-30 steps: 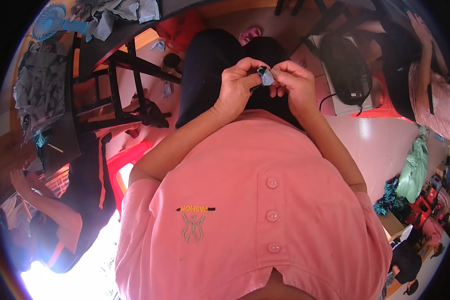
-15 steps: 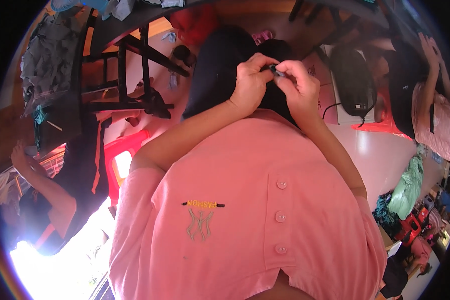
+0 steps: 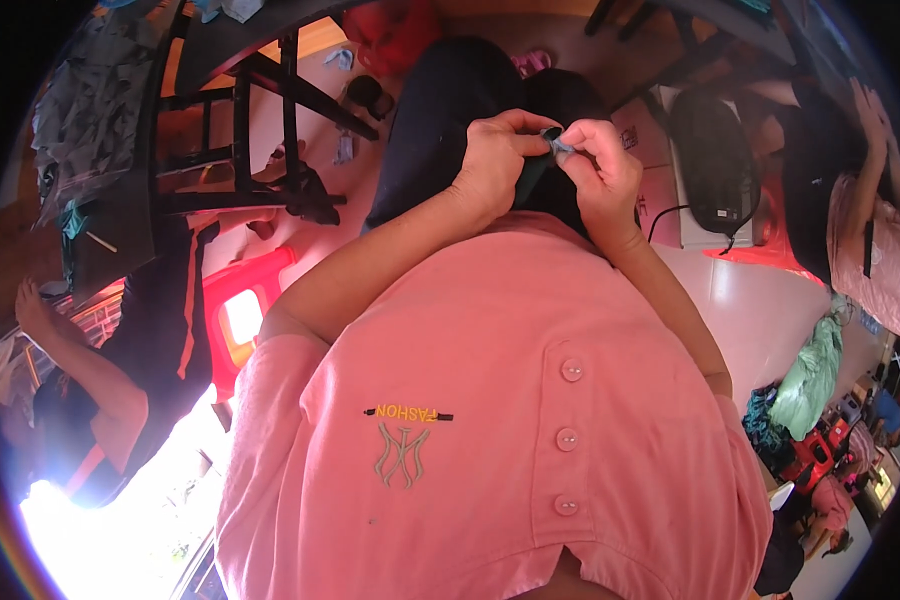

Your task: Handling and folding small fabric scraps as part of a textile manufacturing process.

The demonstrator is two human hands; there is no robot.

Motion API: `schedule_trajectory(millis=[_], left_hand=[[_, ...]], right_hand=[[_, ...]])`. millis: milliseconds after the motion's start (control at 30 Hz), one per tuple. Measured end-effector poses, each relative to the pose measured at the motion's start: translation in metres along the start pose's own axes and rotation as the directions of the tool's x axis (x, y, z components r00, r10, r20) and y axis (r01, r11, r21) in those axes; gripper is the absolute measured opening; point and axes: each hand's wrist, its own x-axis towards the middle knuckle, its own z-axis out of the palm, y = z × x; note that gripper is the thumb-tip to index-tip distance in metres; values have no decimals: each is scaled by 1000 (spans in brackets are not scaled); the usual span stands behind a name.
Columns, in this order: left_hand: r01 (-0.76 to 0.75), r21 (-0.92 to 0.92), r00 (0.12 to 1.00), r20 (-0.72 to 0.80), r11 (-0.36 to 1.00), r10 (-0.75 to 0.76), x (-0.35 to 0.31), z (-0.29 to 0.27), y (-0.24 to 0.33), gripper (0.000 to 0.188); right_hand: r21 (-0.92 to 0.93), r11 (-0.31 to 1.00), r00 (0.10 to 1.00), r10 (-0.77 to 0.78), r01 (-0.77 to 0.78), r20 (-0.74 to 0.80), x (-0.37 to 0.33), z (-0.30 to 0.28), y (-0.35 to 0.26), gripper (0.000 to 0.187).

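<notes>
Above my dark-trousered lap point(image 3: 435, 130), my left hand point(image 3: 497, 160) and my right hand point(image 3: 604, 172) meet over a small piece point(image 3: 560, 143). It looks soft, with a dark edge and a grey-blue part, perhaps cloth; its exact kind is too small to make out. Thumb and forefinger of my left hand pinch the dark side. My right fingertips close on the grey-blue side. The other fingers of both hands are curled in, and they partly cover the piece.
At the left stand a dark table point(image 3: 120, 240) with a grey cloth heap point(image 3: 100, 110) and a black stool frame point(image 3: 240, 150). A co-worker's arm point(image 3: 80, 350) is at far left, another person's hands point(image 3: 872, 115) at far right. A black oval object point(image 3: 712, 160) lies by my right.
My right fingers have shifted slightly on the small piece, and more of its grey-blue part shows between the hands. My left hand keeps its pinch.
</notes>
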Motion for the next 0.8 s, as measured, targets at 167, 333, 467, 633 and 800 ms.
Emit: schedule_trajectory(millis=[167, 333, 467, 633, 800], left_hand=[[400, -456, 916, 182, 795, -356, 6, -8, -29, 24], [546, -570, 836, 323, 614, -443, 0, -19, -26, 22], [653, -478, 755, 469, 587, -458, -5, -21, -22, 18], [666, -426, 733, 525, 612, -433, -7, -22, -24, 17], [657, -489, 751, 499, 574, -434, -5, -19, -14, 20]], right_hand=[[26, 996, 996, 84, -85, 26, -7, 2, 3, 20], [-71, 996, 996, 56, -51, 65, -3, -1, 5, 22], [-67, 994, 991, 94, -88, 93, -8, -2, 10, 21], [-24, 990, 982, 138, -136, 128, -4, -11, 4, 19], [-5, 976, 960, 215, -217, 181, -2, -16, 5, 16]])
